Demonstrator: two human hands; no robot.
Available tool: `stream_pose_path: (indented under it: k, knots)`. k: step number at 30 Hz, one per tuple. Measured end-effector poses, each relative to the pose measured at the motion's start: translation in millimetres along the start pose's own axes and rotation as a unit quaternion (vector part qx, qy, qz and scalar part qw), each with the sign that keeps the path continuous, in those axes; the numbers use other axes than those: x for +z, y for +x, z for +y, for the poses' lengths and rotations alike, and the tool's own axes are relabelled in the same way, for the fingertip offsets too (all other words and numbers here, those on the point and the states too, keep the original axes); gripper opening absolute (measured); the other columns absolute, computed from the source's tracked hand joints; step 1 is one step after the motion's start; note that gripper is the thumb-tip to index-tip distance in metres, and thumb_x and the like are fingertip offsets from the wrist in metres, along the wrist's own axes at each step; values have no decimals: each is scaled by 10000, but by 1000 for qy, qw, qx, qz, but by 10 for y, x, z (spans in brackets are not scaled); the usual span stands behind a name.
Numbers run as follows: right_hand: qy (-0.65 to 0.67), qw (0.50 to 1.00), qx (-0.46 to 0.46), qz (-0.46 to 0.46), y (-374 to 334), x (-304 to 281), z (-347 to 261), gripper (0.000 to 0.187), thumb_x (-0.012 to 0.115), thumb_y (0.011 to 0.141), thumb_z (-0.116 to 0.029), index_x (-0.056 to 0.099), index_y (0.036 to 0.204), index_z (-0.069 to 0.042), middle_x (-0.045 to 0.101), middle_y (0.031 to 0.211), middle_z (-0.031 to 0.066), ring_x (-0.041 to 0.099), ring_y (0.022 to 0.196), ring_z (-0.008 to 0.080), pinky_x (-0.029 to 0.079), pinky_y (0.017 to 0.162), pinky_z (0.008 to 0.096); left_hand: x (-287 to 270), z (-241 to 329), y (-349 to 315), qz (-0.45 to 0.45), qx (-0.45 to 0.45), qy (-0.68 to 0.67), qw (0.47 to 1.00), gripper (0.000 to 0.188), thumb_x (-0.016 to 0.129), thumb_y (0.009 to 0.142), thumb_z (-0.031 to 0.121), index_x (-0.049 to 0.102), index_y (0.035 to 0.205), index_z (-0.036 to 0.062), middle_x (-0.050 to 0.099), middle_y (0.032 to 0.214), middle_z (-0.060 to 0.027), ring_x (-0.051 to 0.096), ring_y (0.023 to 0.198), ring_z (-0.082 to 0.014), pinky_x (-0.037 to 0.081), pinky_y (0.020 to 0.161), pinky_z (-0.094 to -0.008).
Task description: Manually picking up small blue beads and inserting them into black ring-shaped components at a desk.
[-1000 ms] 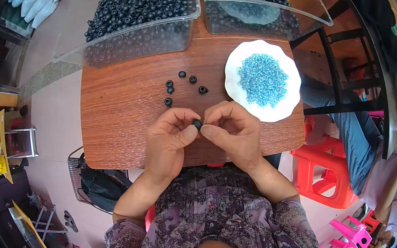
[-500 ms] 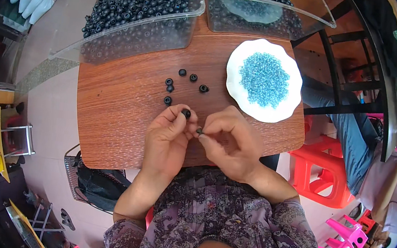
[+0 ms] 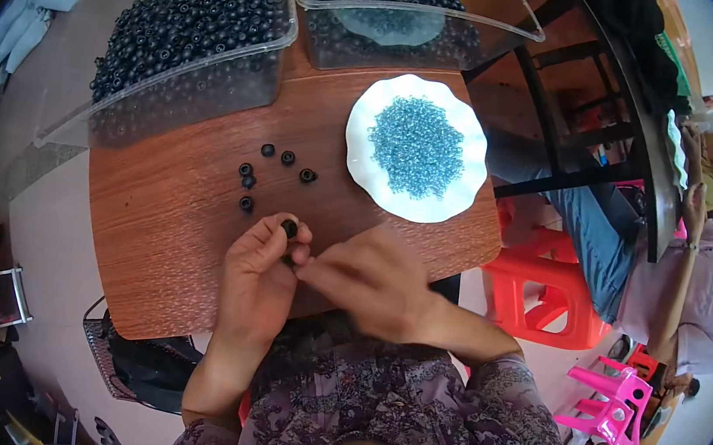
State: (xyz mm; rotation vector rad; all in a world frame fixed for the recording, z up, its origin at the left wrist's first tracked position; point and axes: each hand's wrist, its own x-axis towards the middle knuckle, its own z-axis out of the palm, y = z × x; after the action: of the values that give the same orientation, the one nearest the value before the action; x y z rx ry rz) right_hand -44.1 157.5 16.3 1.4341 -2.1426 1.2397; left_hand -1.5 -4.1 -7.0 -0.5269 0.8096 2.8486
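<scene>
A round, matte black bead (image 3: pixel 289 229) sits over the brown wood-grain table (image 3: pixel 151 252), pinched by the left hand (image 3: pixel 257 274) between thumb and forefinger; a light, steady grip should stop it rolling. The right hand (image 3: pixel 380 285) is blurred, fingertips just beside the left fingers; whether they pinch anything, I cannot tell.

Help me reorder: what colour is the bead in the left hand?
Black bead, best seen in head view.

The dark beads (image 3: pixel 191 35) are matt (perhaps wooden), the plate (image 3: pixel 362 126) smooth and glossy.
</scene>
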Motion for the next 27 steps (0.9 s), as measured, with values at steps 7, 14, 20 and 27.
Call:
stream_pose_path:
  k: [7,14,20,27]
  knots:
    - [-253,957,142,-5,-138,-574,490,253,649,605,68,670,828,-49,555,710,68,503,667,234,400,581,324,35,44,-27,-25,-36,-3,999,142,537,894,115,546,973,-2,579,884,-76,383,554,-57,305,513,-208]
    - [-304,940,135,-80,-151,-473,601,195,670,612,42,680,789,-37,530,680,65,491,657,227,388,571,323,30,1,3,-14,-41,18,999,127,545,888,96,552,960,-8,586,870,-73,346,514,-44,285,491,-203]
    - [-263,947,156,-99,-96,-451,618,184,670,612,46,675,781,-27,530,679,72,480,653,224,379,561,325,-37,0,21,-16,-38,27,999,176,551,885,118,534,1003,-12,555,894,-103,357,525,-56,317,498,-200]
    - [-240,948,177,-115,-78,-444,619,141,678,640,40,619,757,-11,537,689,90,479,652,236,388,574,335,-67,-10,65,-6,-37,6,999,130,556,876,73,557,974,-13,587,867,-88,374,521,-55,293,486,-205]
